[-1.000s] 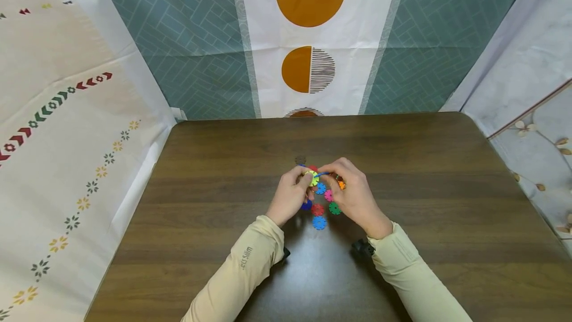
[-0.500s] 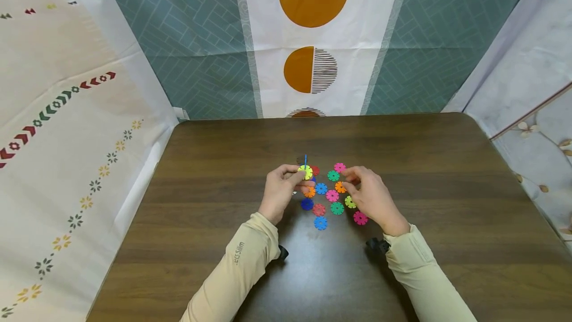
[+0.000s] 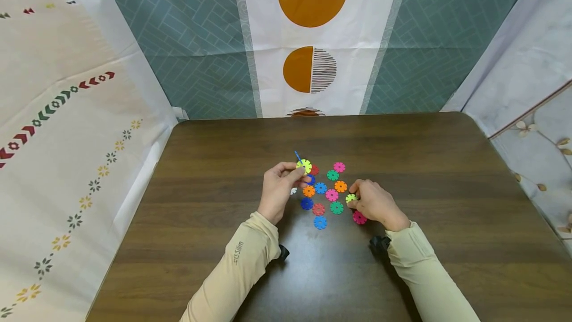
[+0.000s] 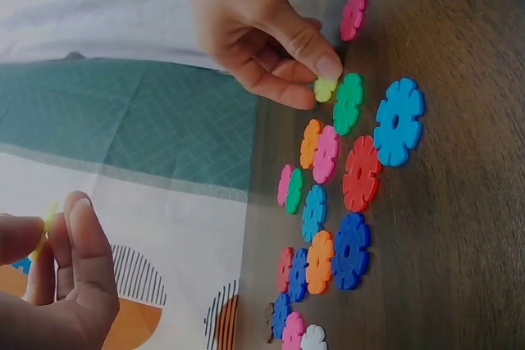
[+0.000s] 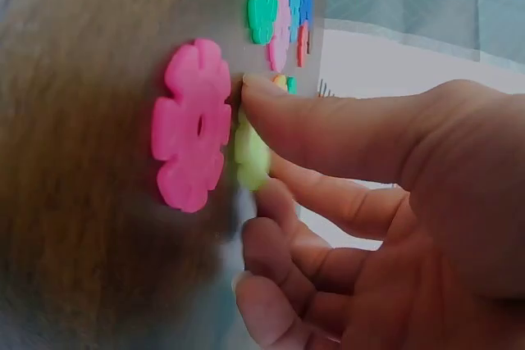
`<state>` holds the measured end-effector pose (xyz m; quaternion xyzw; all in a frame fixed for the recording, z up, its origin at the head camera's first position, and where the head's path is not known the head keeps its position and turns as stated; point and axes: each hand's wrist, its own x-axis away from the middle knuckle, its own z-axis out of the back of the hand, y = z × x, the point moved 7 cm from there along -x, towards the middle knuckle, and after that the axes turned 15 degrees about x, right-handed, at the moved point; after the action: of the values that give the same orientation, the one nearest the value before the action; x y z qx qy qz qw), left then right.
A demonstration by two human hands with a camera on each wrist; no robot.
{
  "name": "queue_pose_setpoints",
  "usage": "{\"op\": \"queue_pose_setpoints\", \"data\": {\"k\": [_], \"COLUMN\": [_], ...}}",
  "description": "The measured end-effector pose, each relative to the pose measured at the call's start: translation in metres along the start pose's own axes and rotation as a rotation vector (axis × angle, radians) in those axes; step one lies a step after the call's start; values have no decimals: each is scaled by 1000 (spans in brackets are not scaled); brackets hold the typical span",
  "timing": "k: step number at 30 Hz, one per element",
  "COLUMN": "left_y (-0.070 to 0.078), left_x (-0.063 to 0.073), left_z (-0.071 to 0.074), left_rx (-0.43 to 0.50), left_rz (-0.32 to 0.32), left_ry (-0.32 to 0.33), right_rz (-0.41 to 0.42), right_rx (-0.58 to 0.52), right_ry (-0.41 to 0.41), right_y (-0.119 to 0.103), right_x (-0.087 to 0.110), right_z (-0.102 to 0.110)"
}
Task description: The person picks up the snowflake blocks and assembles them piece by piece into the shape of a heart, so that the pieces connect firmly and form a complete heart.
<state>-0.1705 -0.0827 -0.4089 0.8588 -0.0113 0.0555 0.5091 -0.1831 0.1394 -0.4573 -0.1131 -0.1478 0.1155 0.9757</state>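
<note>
My left hand (image 3: 282, 187) pinches a yellow-green notched plastic disc (image 3: 304, 166) between thumb and fingers, raised above the table. A blue disc (image 3: 298, 156), seen edge-on, is joined to its upper edge. To the right, my right hand (image 3: 374, 201) is down at the tabletop, with thumb and fingers closed round another yellow-green disc (image 5: 253, 153). That disc is partly covered by the thumb in the right wrist view. Close beside it a pink disc (image 5: 195, 125) lies flat. A green disc (image 4: 348, 102) lies near the right fingertips in the left wrist view.
Several loose notched discs lie spread between the hands on the brown wooden table (image 3: 223, 163), among them an orange disc (image 3: 340, 186), a red disc (image 3: 319, 209) and a light blue disc (image 3: 320, 222). Patterned cloths (image 3: 205, 39) hang behind and beside the table.
My right hand has left the joined discs, moved right and down, and come round the yellow-green disc on the table. My left hand has drawn slightly left, keeping its joined pieces.
</note>
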Motion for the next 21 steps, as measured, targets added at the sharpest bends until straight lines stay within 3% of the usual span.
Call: {"op": "queue_pose_setpoints", "data": {"k": [4, 7, 14, 21], "left_y": [-1, -2, -2, -2], "left_x": [2, 3, 5, 9], "left_z": [-2, -2, -6, -14], "left_rx": [1, -20, -62, -81], "left_rz": [16, 24, 37, 60], "left_ry": [-15, -15, -36, -77], "right_rz": [-3, 14, 138, 285], "right_rx": [-36, -98, -301, -393], "right_ry": [-22, 13, 232, 457], "right_y": [1, 1, -16, -49], "right_x": [0, 2, 10, 26], "right_z": [-1, 2, 23, 53]}}
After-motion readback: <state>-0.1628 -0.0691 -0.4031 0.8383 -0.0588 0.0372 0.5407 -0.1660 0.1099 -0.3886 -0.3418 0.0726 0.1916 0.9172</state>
